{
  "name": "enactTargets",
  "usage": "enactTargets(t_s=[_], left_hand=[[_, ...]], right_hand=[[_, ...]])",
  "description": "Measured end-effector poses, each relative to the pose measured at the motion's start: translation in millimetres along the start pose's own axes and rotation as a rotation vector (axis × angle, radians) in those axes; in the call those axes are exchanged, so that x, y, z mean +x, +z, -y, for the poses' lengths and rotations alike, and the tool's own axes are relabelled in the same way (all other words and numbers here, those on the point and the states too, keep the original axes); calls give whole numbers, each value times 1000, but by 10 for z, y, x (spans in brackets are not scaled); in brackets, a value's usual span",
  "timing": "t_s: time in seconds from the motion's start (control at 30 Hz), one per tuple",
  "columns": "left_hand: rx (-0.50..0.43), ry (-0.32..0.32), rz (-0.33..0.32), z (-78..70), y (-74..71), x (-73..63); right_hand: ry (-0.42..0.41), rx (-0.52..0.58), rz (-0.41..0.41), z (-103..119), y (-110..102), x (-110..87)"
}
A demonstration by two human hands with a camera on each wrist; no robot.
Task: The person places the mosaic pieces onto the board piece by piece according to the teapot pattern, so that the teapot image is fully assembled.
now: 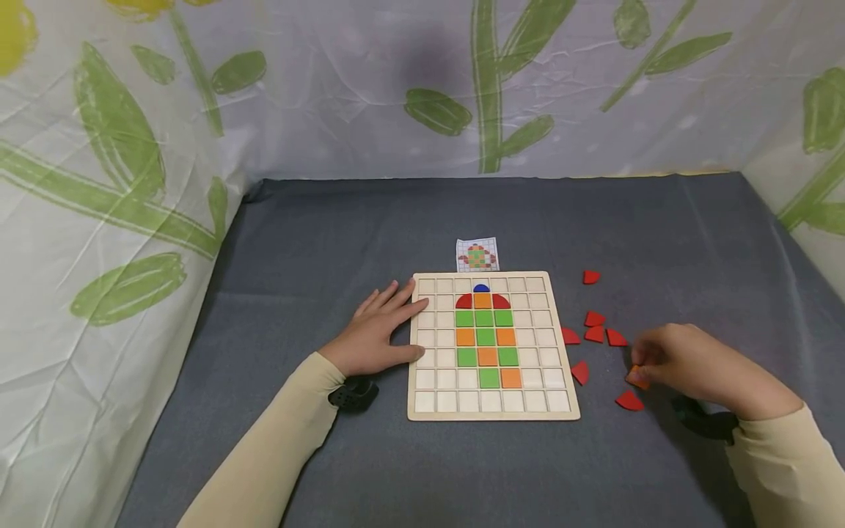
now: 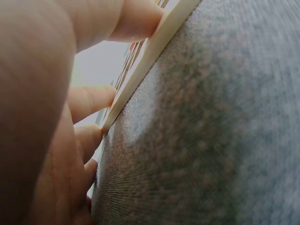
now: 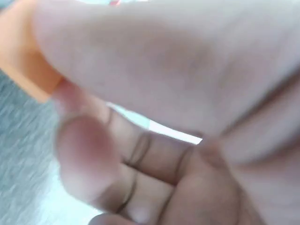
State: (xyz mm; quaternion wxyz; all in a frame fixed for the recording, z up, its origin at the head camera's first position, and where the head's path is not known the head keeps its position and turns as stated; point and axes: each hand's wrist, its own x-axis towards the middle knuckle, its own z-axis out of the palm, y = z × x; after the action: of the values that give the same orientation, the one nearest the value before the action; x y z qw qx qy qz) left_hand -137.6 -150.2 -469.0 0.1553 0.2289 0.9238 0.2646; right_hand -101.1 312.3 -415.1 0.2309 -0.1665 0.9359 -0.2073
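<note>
A wooden grid board [image 1: 561, 402] lies on the table with square tiles in green and orange, two red quarter-round pieces [image 1: 464, 301] and a blue half-round piece [image 1: 482, 288] set in its cells. My left hand [image 1: 372, 337] rests at the board's left edge, fingers spread and thumb straight. The left wrist view shows the fingertips on the wooden rim [image 2: 145, 63]. Right of the board, my right hand [image 1: 693, 367] pinches an orange square tile [image 1: 637, 378] between thumb and fingers. That orange tile shows close up in the right wrist view, partly covered by the thumb [image 3: 122, 61].
Several loose red quarter-round pieces [image 1: 594, 334] lie between the board and my right hand, one red piece [image 1: 629, 400] nearer me. A small printed pattern card [image 1: 478, 255] touches the board's far edge. Dark grey cloth [image 1: 343, 227] covers the table; patterned curtains [image 1: 356, 110] stand around it.
</note>
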Motion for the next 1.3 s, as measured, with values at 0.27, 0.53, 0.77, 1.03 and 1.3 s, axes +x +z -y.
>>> enactTargets(t_s=[0.27, 0.53, 0.77, 1.03, 1.3], left_hand=[[0, 1, -3, -2, 8, 9], [-13, -7, -8, 6, 15, -5], [-1, 6, -7, 21, 18, 12], [11, 8, 7, 6, 22, 32], [-2, 21, -11, -2, -2, -2]], right_hand=[[-76, 11, -56, 313, -112, 181], [-149, -7, -14, 762, -73, 509], [-244, -64, 12, 1131, 17, 714], [-346, -110, 28, 1481, 213, 851], [-453, -102, 34, 1660, 391, 947]])
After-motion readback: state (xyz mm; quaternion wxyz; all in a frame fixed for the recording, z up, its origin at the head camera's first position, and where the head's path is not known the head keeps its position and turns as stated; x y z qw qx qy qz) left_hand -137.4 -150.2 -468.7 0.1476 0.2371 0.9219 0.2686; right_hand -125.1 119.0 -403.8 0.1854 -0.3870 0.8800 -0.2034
